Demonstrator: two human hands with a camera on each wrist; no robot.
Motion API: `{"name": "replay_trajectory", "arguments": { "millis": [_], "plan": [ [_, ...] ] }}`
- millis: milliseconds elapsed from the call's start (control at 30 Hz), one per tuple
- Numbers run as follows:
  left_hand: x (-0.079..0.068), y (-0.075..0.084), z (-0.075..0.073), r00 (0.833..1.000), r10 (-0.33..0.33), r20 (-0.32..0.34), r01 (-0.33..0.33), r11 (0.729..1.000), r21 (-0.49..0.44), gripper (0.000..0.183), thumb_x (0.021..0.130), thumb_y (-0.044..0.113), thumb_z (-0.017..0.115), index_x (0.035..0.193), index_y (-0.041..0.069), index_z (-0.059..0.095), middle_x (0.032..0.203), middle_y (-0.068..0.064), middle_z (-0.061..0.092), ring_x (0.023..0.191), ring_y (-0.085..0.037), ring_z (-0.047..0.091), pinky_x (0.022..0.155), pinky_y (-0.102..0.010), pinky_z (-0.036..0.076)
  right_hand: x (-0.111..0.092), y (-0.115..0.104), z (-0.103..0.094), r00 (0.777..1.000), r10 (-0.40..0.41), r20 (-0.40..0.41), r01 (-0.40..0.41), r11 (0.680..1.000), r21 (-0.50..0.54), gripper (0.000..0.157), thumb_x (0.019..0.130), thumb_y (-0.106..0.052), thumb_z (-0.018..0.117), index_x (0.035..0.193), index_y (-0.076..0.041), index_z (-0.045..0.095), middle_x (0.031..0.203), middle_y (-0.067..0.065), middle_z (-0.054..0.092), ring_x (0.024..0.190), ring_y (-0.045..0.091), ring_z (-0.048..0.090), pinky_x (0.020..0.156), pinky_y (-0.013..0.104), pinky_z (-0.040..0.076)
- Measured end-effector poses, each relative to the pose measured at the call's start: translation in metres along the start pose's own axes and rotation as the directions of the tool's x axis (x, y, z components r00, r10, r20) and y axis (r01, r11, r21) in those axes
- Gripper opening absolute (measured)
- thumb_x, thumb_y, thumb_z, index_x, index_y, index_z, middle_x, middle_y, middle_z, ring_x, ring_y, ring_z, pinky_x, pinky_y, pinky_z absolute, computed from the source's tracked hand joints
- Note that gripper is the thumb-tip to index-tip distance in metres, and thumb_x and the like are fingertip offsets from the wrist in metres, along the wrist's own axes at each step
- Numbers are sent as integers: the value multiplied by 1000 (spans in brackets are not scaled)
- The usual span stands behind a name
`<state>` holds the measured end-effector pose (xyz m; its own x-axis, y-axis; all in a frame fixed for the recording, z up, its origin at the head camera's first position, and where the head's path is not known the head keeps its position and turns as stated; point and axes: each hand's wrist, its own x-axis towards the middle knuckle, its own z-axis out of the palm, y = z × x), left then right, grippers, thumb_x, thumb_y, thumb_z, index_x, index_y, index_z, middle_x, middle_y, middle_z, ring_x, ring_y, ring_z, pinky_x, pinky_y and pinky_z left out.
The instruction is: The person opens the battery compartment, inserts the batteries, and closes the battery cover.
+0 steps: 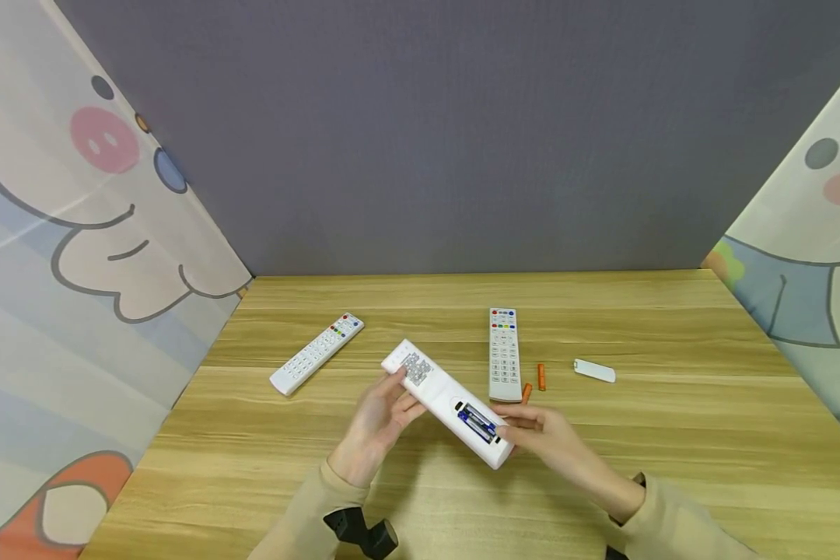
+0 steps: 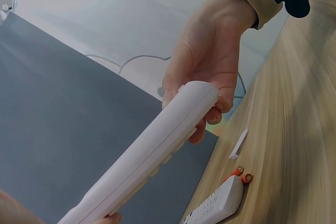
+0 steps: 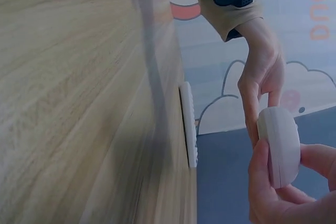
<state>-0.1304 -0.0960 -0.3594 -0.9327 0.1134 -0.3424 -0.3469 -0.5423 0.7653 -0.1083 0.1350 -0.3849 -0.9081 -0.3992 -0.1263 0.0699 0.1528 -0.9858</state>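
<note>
A white remote control [image 1: 439,395] is held back side up, tilted over the table, its battery compartment uncovered. Two blue-and-silver batteries [image 1: 477,422] lie inside the compartment. My left hand [image 1: 378,424] grips the far end, thumb on the back and fingers underneath. At the near end, my right hand [image 1: 542,435] holds the remote between thumb and fingers, the thumb beside the batteries. The left wrist view shows the right hand's fingers under the button side. In the right wrist view the rounded end of the remote [image 3: 281,145] sits between the right thumb and fingers.
One white remote [image 1: 316,354] lies buttons up at the left, another remote [image 1: 505,354] behind the hands. An orange battery [image 1: 541,377] and a second orange battery [image 1: 526,393] lie beside it. A white battery cover [image 1: 594,370] rests farther right on the wooden table [image 1: 672,435].
</note>
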Motion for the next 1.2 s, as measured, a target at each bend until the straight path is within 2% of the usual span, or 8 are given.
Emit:
{"name": "replay_trajectory", "arguments": {
  "millis": [133,300,533,767,1200],
  "plan": [
    [-1,-1,0,1000,0,4,0,1000,-4,46,93,12,41,134,-1,25,108,-10,55,96,-27,57,94,-45,39,0,-1,2,999,31,-18,-31,999,9,45,82,-11,60,117,14,47,105,25,58,85,19,59,66,28,53],
    [-1,-2,2,1000,5,10,-5,1000,-23,43,94,10,39,132,-4,25,101,-8,56,93,-25,58,94,-46,39,0,-2,4,997,70,-37,-68,997,38,45,80,-7,60,116,15,45,100,20,59,81,17,58,64,28,53],
    [-4,-3,3,1000,14,16,-13,1000,-22,46,93,12,41,133,-5,25,105,-11,54,95,-28,57,93,-46,40,0,-2,5,995,88,-49,-86,995,45,43,78,-4,59,114,15,45,92,14,61,78,17,58,63,28,53],
    [-3,-4,3,1000,8,25,-8,1000,-18,44,94,10,39,132,-4,25,101,-8,56,90,-24,59,92,-44,42,0,-3,6,993,106,-50,-104,994,44,43,77,-4,60,113,14,46,90,12,61,77,16,58,64,29,53],
    [-1,-2,1,1000,-6,29,7,1000,-2,46,93,12,40,134,-3,24,113,-14,50,100,-30,54,95,-46,38,2,1,-3,998,53,33,-53,999,0,44,82,-10,59,116,14,45,98,19,60,83,17,58,68,32,53]
  ]
}}
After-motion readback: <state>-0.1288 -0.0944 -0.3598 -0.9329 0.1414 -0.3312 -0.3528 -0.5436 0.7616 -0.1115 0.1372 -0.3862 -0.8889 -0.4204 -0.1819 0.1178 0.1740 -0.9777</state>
